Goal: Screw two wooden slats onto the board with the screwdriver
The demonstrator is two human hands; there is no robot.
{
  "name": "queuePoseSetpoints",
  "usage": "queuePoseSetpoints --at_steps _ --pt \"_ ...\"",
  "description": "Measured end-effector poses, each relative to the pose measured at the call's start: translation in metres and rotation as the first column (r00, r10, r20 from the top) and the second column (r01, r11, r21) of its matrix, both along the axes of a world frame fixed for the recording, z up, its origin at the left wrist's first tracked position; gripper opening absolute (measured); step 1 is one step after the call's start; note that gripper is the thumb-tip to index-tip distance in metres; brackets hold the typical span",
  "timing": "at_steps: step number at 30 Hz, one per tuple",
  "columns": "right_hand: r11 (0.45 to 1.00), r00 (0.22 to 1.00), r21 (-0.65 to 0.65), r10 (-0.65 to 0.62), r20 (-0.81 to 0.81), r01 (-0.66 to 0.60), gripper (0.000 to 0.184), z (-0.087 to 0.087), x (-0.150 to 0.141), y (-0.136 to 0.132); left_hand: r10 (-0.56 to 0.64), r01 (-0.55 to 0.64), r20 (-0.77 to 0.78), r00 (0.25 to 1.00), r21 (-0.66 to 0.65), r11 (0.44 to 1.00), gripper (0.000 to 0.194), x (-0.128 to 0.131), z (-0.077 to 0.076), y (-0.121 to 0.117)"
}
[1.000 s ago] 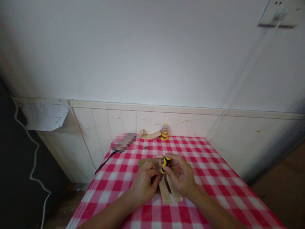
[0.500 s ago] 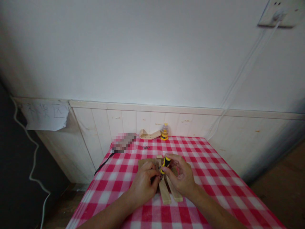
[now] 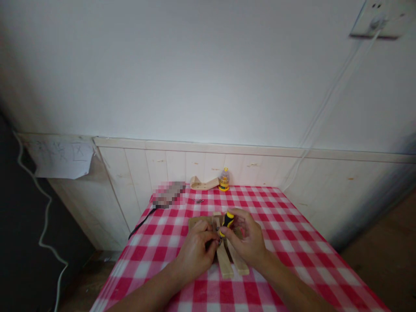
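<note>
My right hand (image 3: 249, 237) grips a short yellow-and-black screwdriver (image 3: 228, 220) by its handle, tilted with its lower end down among wooden pieces. Beside that lower end, my left hand (image 3: 199, 245) has its thumb and fingertips pinched together; what they hold, if anything, is too small to make out. Under both hands lies a wooden assembly: a flat board (image 3: 194, 222) at the back left, and two wooden strips, the left strip (image 3: 225, 262) and the right strip (image 3: 241, 263), pointing toward me. The screwdriver's tip is hidden by the fingers.
A red-and-white checked cloth (image 3: 276, 277) covers the table. At the back are a curved wooden piece (image 3: 204, 184), a clear bottle with yellow cap and base (image 3: 224, 180), several small metal pieces (image 3: 199, 201) and a blurred-out object (image 3: 169, 194) with a black strap.
The screwdriver's handle has turned and tipped slightly to the right in my right hand, whose fingers have shifted a little. My left hand stays in place.
</note>
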State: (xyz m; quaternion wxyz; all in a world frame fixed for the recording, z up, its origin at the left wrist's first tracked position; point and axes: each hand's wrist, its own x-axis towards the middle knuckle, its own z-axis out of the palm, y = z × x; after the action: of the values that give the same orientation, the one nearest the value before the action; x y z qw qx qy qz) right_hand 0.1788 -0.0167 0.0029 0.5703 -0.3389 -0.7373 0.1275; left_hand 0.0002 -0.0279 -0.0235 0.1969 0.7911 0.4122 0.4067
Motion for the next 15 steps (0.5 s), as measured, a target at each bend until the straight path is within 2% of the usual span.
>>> queuePoseSetpoints --at_steps 5,15 --pt "0.989 0.989 -0.025 0.141 -0.047 -0.142 0.028 0.0071 -0.0008 -0.006 -0.009 0.01 0.008 1.0 -0.018 1.0 0.019 0.0 0.0013 -0.0002" --pt "0.999 0.999 0.014 0.038 -0.036 -0.037 0.03 0.0035 -0.0013 -0.0034 0.007 -0.007 -0.001 1.0 -0.004 1.0 0.017 0.0001 0.0015 -0.0011"
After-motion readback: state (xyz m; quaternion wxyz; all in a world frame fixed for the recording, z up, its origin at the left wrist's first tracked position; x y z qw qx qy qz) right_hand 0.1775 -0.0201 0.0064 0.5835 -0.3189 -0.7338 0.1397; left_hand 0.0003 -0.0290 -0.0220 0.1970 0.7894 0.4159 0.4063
